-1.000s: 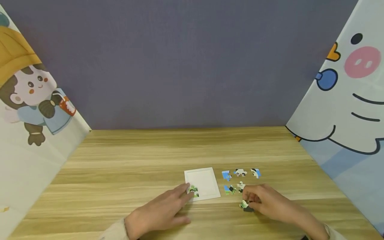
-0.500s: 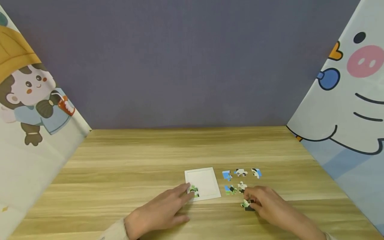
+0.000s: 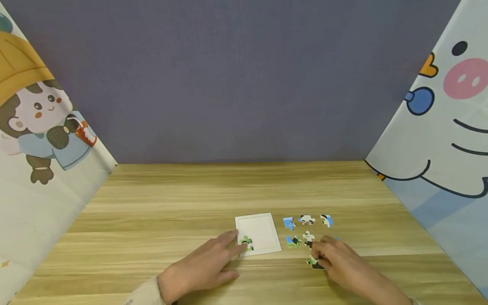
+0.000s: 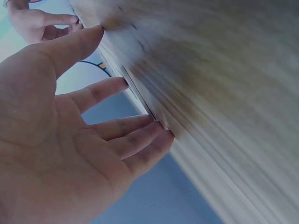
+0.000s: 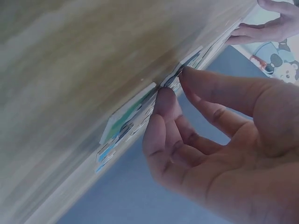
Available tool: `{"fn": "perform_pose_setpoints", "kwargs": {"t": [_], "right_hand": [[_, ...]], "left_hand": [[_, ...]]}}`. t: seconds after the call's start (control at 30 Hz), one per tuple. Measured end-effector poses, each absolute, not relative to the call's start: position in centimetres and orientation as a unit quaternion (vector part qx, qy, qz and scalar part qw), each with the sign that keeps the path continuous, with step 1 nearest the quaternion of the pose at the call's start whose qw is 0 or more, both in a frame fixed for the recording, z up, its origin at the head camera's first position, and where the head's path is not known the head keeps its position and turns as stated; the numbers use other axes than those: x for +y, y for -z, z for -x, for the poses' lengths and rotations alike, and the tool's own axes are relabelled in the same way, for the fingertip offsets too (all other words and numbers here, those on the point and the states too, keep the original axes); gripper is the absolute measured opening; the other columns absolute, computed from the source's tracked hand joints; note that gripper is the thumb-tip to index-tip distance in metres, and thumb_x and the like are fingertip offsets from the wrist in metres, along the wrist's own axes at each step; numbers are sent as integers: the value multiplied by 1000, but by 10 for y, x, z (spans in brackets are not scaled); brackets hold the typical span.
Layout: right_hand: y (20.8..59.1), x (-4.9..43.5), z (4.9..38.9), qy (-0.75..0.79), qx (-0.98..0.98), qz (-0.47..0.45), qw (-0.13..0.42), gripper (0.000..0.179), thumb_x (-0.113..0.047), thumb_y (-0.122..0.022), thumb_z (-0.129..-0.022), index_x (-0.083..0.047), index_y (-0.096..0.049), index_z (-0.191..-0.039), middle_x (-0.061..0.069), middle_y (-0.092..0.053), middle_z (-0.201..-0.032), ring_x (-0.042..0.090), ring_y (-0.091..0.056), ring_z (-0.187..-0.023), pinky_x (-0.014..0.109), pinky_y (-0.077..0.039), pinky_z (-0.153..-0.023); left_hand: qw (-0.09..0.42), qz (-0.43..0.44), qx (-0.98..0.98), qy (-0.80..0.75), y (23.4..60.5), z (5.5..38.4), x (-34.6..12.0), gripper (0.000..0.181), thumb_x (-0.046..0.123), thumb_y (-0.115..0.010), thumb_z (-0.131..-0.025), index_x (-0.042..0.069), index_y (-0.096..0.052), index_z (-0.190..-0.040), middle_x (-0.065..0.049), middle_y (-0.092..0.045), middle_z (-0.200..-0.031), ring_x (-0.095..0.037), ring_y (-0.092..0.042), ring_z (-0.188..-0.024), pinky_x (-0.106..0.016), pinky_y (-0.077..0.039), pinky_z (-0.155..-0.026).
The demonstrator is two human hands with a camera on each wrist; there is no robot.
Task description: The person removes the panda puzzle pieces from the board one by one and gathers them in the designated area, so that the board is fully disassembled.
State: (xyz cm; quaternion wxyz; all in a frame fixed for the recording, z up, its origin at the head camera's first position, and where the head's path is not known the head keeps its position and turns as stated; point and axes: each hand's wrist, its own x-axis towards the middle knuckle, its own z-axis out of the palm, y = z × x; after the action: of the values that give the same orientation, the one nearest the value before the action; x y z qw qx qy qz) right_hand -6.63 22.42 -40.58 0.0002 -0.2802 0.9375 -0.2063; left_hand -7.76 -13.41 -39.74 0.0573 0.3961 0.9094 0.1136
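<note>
My left hand (image 3: 203,264) rests at the near left corner of a white puzzle tray (image 3: 263,226), its fingers extended in the left wrist view. One green, black and white puzzle piece (image 3: 247,243) lies in that corner of the tray. To the right, my right hand (image 3: 343,262) pinches a black, white and green puzzle piece (image 3: 315,264) low over the table, thumb and bent index finger at its edge. The right wrist view shows this puzzle piece (image 5: 189,57) edge-on at the fingertips. My fingers hide part of it.
Loose panda puzzle pieces lie right of the tray: a blue piece (image 3: 288,223), a face piece (image 3: 306,219) and several more. A green-edged piece (image 5: 127,112) lies near my right fingers. A grey wall (image 3: 244,84) closes off the table's back.
My right hand has shifted very slightly right, still at the same puzzle piece. My left hand has drawn back slightly at the tray's corner. The view has shifted a little.
</note>
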Motion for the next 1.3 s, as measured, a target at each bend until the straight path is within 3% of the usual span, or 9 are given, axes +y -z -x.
{"fn": "perform_pose_setpoints", "kwargs": {"t": [0.17, 0.43, 0.77, 1.1, 1.3], "right_hand": [[402, 224, 67, 196, 944, 265, 13, 33, 7, -79, -75, -20, -61, -82, -10, -56, -82, 1, -52, -72, 21, -48, -57], [386, 207, 74, 185, 944, 273, -20, 23, -2, -79, -81, -19, -64, -83, -11, -57, -81, 1, -51, -69, 20, -46, -55], [366, 164, 93, 194, 923, 332, -6, 16, -3, -74, -87, -11, -69, -99, 0, -67, -99, 13, -66, -82, 22, -52, -63], [368, 107, 116, 211, 907, 349, 107, 23, -10, -70, -93, -9, -64, -114, 3, -65, -109, 14, -62, -90, 25, -51, -70], [382, 85, 116, 165, 907, 369, 122, 27, -17, -70, -94, -8, -65, -119, 0, -61, -106, 6, -54, -83, 21, -49, -70]], "left_hand": [[58, -397, 909, -115, 398, 77, -134, 60, 39, -68, -94, 14, -51, -146, -24, -34, -155, -37, -40, -140, -52, -45, -103], [68, -394, 909, -113, 398, 76, -135, 63, 43, -66, -94, 15, -48, -148, -24, -31, -156, -38, -37, -142, -54, -43, -105], [80, -383, 914, -110, 399, 76, -135, 66, 48, -64, -94, 17, -44, -149, -20, -26, -160, -35, -33, -144, -55, -40, -107], [75, -395, 910, -98, 398, 79, -137, 66, 49, -64, -94, 20, -44, -150, -19, -28, -160, -34, -34, -144, -56, -43, -104], [73, -406, 904, -108, 402, 77, -138, 67, 48, -63, -94, 20, -41, -151, -21, -29, -159, -36, -35, -143, -58, -43, -102]]}}
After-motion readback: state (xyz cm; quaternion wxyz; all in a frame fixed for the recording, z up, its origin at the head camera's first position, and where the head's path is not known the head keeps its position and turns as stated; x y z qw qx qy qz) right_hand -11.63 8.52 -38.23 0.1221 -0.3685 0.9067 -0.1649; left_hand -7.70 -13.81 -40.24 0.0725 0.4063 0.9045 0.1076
